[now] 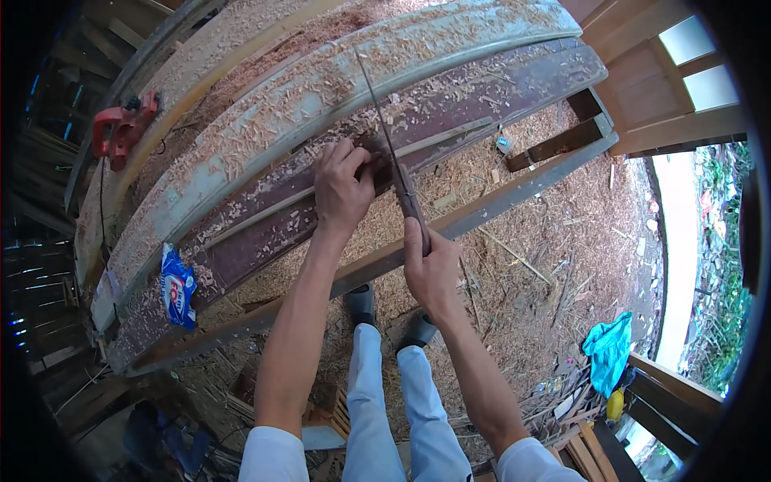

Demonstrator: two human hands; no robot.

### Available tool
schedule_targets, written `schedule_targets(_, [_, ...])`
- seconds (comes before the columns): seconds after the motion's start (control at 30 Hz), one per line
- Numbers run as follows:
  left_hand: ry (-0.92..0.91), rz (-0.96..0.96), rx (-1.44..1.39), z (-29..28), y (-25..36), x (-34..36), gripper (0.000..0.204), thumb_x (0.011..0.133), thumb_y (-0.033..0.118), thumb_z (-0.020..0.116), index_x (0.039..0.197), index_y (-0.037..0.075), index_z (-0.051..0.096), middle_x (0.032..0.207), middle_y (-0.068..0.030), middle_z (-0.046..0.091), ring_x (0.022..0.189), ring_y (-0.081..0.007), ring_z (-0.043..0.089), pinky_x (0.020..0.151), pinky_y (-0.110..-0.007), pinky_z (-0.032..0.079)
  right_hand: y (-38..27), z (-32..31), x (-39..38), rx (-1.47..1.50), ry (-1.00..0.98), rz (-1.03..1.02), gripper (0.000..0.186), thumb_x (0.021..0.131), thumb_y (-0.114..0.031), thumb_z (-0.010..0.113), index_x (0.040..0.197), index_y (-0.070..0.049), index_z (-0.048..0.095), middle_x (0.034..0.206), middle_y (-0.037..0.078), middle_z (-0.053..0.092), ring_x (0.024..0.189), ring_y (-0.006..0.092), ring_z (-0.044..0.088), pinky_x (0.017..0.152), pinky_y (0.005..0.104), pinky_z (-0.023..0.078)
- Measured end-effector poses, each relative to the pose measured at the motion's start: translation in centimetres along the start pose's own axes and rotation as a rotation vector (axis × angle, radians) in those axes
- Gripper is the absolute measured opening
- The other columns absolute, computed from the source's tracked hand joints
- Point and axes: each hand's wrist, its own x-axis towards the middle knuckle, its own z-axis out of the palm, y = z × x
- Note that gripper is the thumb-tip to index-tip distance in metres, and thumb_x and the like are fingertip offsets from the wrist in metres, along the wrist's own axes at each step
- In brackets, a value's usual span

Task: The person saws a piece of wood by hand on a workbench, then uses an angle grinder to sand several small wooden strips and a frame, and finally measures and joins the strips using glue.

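My right hand (431,269) is closed round the wooden handle of a long, thin-bladed handsaw (406,193), its blade pointing away from me across a narrow wooden strip (446,138). My left hand (344,181), fingers curled, rests by the blade and grips the strip where it lies along a maroon, shaving-strewn board (217,261). Behind this board runs a curved pale plank (233,145) covered in curly shavings.
A red power tool (120,128) sits at the left, above a blue packet (177,285). A wooden beam (490,217) crosses before my legs. Sawdust covers the ground (538,249). A turquoise cloth (606,349) and wooden panels (626,72) are at the right.
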Motion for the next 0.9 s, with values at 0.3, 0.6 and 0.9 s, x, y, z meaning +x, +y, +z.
schedule_targets(0.3, [0.055, -0.050, -0.088, -0.1, 0.4, 0.9, 0.015, 0.074, 0.013, 0.076, 0.074, 0.004, 0.064, 0.069, -0.0059, 0.051, 0.071, -0.0249, 0.051, 0.067, -0.038, 0.041, 7.2, -11.1, -18.2, -0.129, -0.089, 0.292, 0.038, 0.090, -0.025, 0.056, 0.061, -0.001, 0.057, 0.048, 0.009, 0.049, 0.042, 0.0182, 0.050, 0.044, 0.0329, 0.038])
schedule_targets(0.6, [0.007, -0.024, -0.108, -0.1, 0.7, 0.2, 0.011, 0.075, 0.012, 0.073, 0.079, 0.006, 0.065, 0.076, -0.0052, 0.057, 0.080, -0.0246, 0.056, 0.074, -0.037, 0.043, 3.6, -8.2, -3.0, 0.067, -0.046, 0.069, 0.047, 0.095, -0.034, 0.052, 0.065, 0.001, 0.055, 0.048, 0.003, 0.045, 0.046, 0.0092, 0.044, 0.045, 0.0303, 0.034])
schedule_targets(0.9, [-0.026, 0.055, -0.158, -0.5, 0.8, 0.0, 0.012, 0.074, 0.010, 0.073, 0.075, 0.003, 0.063, 0.077, -0.0075, 0.054, 0.079, -0.0275, 0.055, 0.072, -0.039, 0.043, 2.3, -3.2, 1.4, 0.198, -0.129, 0.110, 0.051, 0.096, -0.040, 0.050, 0.069, 0.002, 0.058, 0.050, 0.001, 0.042, 0.049, 0.0098, 0.041, 0.048, 0.0303, 0.033])
